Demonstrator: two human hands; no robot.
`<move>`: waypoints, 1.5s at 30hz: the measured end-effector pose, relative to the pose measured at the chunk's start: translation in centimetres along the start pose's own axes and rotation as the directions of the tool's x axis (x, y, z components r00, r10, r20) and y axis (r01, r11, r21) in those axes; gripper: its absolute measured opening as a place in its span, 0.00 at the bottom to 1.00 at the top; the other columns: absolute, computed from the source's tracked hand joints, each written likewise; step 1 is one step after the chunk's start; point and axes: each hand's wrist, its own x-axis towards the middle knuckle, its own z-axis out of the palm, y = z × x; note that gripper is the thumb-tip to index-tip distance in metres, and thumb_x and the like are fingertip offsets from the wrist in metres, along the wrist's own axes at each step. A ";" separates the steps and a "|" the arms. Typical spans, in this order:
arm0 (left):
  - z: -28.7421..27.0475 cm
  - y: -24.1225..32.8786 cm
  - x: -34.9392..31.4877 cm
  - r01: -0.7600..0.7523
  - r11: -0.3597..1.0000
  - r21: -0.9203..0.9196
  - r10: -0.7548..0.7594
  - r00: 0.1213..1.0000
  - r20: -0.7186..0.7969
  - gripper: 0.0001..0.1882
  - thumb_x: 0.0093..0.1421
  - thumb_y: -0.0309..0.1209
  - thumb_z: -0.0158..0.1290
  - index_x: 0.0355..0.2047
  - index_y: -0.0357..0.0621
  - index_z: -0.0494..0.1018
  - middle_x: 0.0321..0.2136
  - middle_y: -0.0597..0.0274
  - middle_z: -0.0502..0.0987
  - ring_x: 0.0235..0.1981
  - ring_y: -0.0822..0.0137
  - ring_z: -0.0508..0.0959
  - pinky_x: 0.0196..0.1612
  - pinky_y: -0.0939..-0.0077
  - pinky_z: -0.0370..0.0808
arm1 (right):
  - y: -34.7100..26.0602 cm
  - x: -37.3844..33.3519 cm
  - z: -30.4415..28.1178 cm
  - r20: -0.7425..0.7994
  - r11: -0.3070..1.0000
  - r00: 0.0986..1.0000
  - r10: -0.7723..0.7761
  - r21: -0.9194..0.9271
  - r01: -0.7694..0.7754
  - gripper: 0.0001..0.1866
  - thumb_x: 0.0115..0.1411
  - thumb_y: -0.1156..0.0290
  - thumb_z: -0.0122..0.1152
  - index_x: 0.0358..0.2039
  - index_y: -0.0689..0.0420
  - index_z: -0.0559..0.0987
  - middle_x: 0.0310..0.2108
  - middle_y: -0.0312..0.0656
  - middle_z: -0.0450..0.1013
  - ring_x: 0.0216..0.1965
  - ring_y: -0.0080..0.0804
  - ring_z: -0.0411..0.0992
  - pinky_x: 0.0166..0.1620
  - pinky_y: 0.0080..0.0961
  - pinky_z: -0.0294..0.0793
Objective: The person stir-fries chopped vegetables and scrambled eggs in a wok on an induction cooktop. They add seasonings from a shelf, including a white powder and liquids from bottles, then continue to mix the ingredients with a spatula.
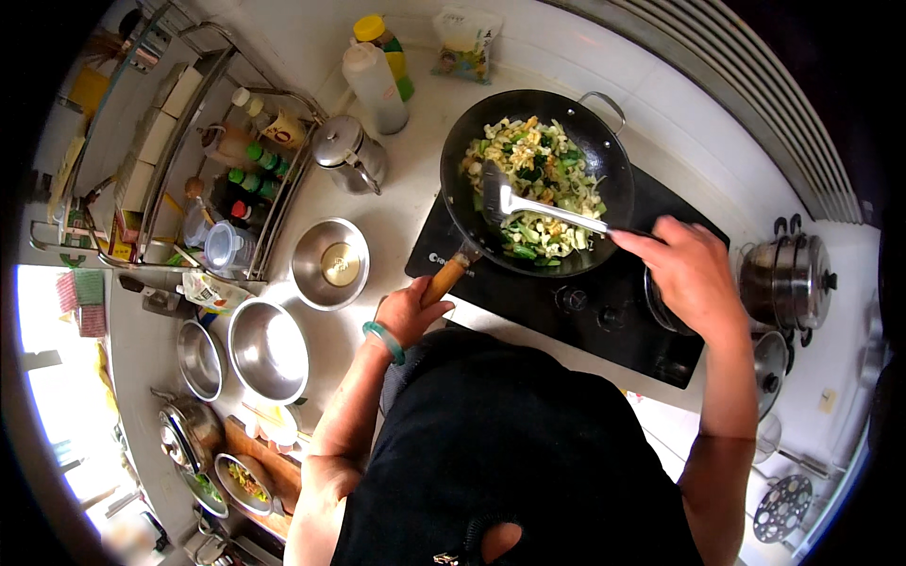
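Head view, black wok [607, 146], chopped green vegetables [543, 168]

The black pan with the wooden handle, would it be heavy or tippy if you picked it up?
Probably heavy: the pan is wide and holds plenty of food. It might tip if lifted by the wooden handle at one side. Cut up and loose, the food could slide.

The left hand [412, 309] is closed in a grip above the desk [392, 231], near its front edge, thumb [437, 310] pointing right; the left forearm [351, 410] slants up from the lower left. The right hand [684, 269] reaches farther past that edge, its back uppermost, index finger [636, 245] stretched leftward; behind it the right forearm [725, 382] stands nearly upright, bare.
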 end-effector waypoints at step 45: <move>-0.1 0.0 -0.1 -0.059 0.998 0.015 0.059 0.998 -0.019 0.25 0.54 0.49 0.57 0.41 0.41 0.70 0.29 0.45 0.77 0.34 0.44 0.77 0.36 0.57 0.72 | 2.5 -1.6 8.8 0.117 0.680 0.913 0.392 0.632 -0.373 0.20 0.56 0.72 0.60 0.51 0.49 0.75 0.23 0.41 0.72 0.22 0.23 0.66 0.30 0.22 0.67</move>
